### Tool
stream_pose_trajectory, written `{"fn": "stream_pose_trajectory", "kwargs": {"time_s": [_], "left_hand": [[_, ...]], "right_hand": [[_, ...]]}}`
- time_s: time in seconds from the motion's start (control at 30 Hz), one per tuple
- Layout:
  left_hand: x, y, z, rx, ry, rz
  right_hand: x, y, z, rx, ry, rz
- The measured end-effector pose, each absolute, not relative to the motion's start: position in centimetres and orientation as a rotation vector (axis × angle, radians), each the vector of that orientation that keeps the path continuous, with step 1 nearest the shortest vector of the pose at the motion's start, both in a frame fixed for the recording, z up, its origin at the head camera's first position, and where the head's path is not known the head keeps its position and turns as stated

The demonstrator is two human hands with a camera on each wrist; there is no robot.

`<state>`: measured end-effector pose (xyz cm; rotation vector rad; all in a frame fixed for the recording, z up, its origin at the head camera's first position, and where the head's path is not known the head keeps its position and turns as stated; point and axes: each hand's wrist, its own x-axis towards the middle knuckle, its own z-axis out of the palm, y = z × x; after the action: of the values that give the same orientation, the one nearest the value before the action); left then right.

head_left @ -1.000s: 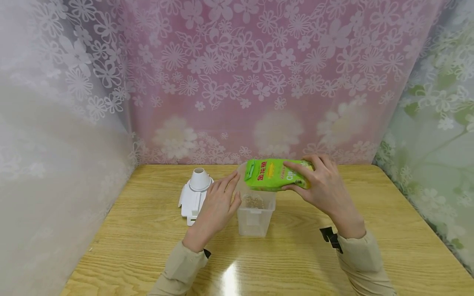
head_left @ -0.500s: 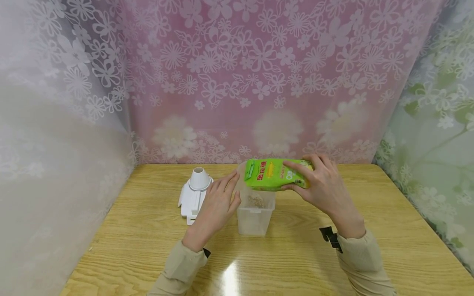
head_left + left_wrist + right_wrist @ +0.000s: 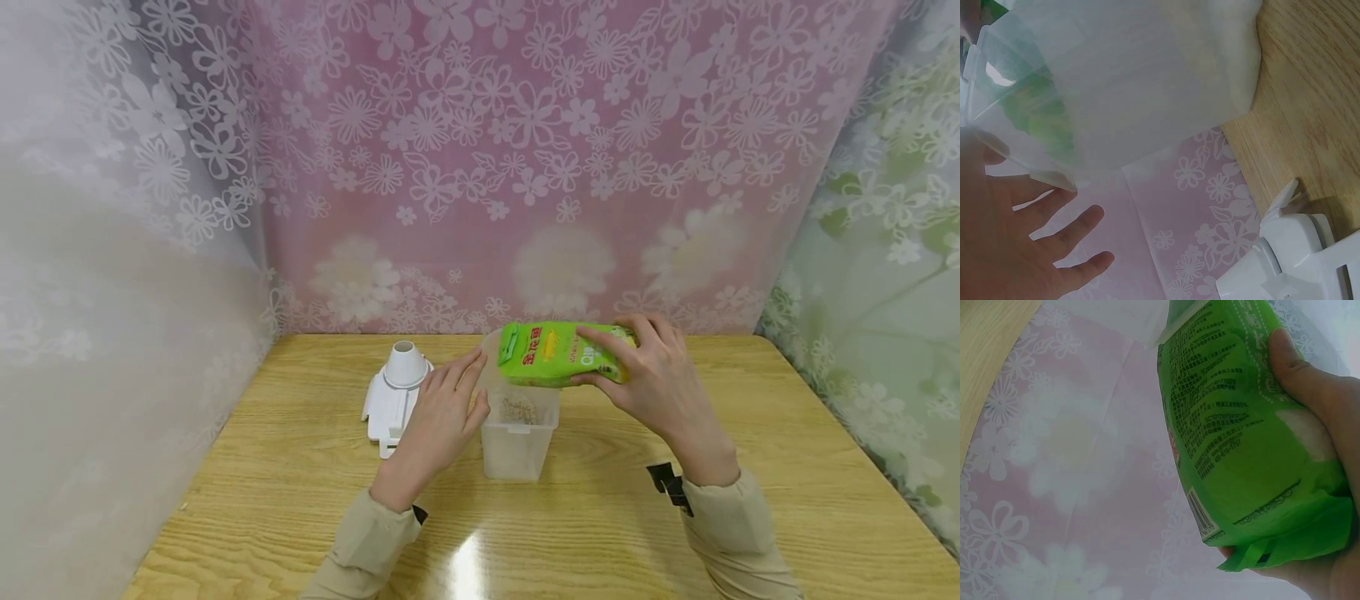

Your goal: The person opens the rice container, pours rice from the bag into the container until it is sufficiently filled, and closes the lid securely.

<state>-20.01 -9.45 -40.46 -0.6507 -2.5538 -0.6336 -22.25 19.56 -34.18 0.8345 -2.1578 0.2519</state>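
A translucent plastic container (image 3: 517,454) stands upright in the middle of the table, with small tan grains (image 3: 517,410) inside it. My right hand (image 3: 660,375) grips a green printed bag (image 3: 562,354) by its bottom end, thumb on one face and fingers on the other. The bag lies on its side over the container, its mouth hidden in the right wrist view. Straight, spread fingers of my left hand (image 3: 442,408) rest at the container's left side. In the left wrist view, the left thumb and index finger (image 3: 1054,181) touch the container near its rim.
A flat white plastic part with a cone-shaped spout (image 3: 406,367) lies on the wooden table (image 3: 300,500), just left of my left hand. A pink flowered curtain (image 3: 487,167) hangs behind the table, with more curtain on both sides.
The grains in the container show as a higher, denser heap, and its lower walls look paler and fuller. Both hands and the bag have stayed in nearly the same place.
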Motion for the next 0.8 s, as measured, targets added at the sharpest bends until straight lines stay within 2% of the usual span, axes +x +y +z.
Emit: {"fn": "stream_pose_trajectory", "kwargs": {"time_s": [0.8], "left_hand": [[-19.97, -9.37, -40.4, -0.648, -2.557, -0.642]], "right_hand": [[-22.25, 19.84, -34.16, 0.872, -2.158, 0.265]]}}
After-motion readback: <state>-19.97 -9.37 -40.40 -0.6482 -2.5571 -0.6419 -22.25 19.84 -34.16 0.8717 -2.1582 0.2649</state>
